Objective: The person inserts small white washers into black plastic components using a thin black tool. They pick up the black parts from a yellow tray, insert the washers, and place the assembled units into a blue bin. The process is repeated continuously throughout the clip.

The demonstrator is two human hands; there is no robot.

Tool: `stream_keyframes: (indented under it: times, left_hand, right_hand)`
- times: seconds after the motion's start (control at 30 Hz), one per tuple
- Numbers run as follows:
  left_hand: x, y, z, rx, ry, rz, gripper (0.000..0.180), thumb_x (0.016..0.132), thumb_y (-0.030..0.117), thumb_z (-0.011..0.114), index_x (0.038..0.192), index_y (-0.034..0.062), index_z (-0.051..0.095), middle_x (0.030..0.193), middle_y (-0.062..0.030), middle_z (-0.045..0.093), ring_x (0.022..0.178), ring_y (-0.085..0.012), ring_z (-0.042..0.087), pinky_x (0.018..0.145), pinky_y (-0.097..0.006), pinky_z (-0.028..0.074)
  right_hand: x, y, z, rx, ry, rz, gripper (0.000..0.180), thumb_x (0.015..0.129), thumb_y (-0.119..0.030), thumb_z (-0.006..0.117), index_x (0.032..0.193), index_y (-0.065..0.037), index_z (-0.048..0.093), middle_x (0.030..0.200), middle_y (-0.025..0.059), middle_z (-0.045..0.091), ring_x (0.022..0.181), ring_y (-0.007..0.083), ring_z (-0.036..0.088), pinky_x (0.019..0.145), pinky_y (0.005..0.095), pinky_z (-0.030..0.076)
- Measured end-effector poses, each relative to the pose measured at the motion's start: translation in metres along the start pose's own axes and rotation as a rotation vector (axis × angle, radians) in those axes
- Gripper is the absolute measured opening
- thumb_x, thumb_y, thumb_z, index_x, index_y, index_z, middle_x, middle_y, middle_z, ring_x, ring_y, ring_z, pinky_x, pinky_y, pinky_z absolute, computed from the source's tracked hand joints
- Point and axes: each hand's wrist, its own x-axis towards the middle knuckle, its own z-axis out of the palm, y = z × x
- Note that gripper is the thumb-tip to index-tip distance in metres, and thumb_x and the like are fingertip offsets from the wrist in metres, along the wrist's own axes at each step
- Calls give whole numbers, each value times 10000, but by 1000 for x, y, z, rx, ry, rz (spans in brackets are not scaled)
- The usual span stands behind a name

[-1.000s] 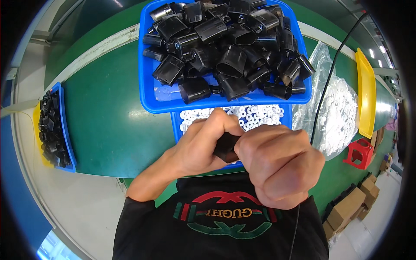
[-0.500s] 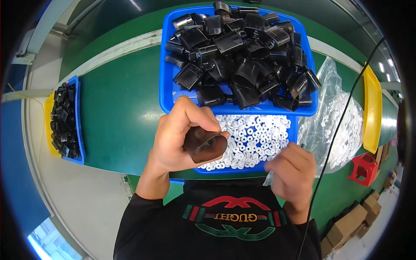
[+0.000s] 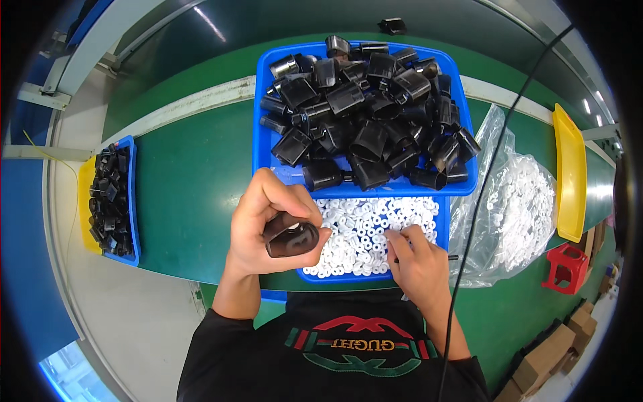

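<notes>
Wrapped round a dark brown-black, see-through plastic housing (image 3: 289, 242), my left hand (image 3: 258, 224) is closed, with the open oval end facing up. A small white spot shows inside the housing. My right hand (image 3: 423, 268) is closed, its fingertips touching small white rings (image 3: 358, 244) in a blue tray (image 3: 443, 214). A thin black rod (image 3: 453, 257) sticks out behind that hand; the rest of it is hidden by the fingers. Just beyond both hands, a larger blue tray (image 3: 261, 127) heaped with black plastic housings (image 3: 348, 100) overlaps the ring tray.
A clear bag of white rings (image 3: 526, 208) lies to the right, beside a yellow tray (image 3: 569, 174). Another blue tray (image 3: 134, 201) of black housings stands at the left. A black cable (image 3: 479, 181) hangs across the right side. A red stool (image 3: 566, 268) stands beyond the table edge.
My right hand has moved left and forward, from beside the ring tray onto the rings. My left hand still holds the housing, where a white spot now shows. The whole view has shifted slightly.
</notes>
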Motion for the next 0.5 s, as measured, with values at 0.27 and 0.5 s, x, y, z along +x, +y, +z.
stream_keyframes:
  times: [0.27, 0.5]
  left_hand:
    - [42, -9, -67, 227, 390, -66, 469, 907, 493, 537, 1098, 80, 424, 800, -78, 567, 574, -88, 443, 484, -213, 329]
    - [133, -103, -166, 1146, 279, -207, 448, 905, 293, 653, 1146, -47, 487, 1080, -211, 617, 1000, -325, 606, 885, -393, 472]
  right_hand:
    - [0, 1, -3, 8, 57, -66, 243, 713, -117, 718, 954, -114, 681, 802, 13, 541, 588, 168, 606, 476, 293, 480]
    - [-3, 5, -1, 52, 98, -98, 174, 741, -154, 716, 913, -162, 697, 791, 0, 512, 581, 147, 599, 466, 291, 484]
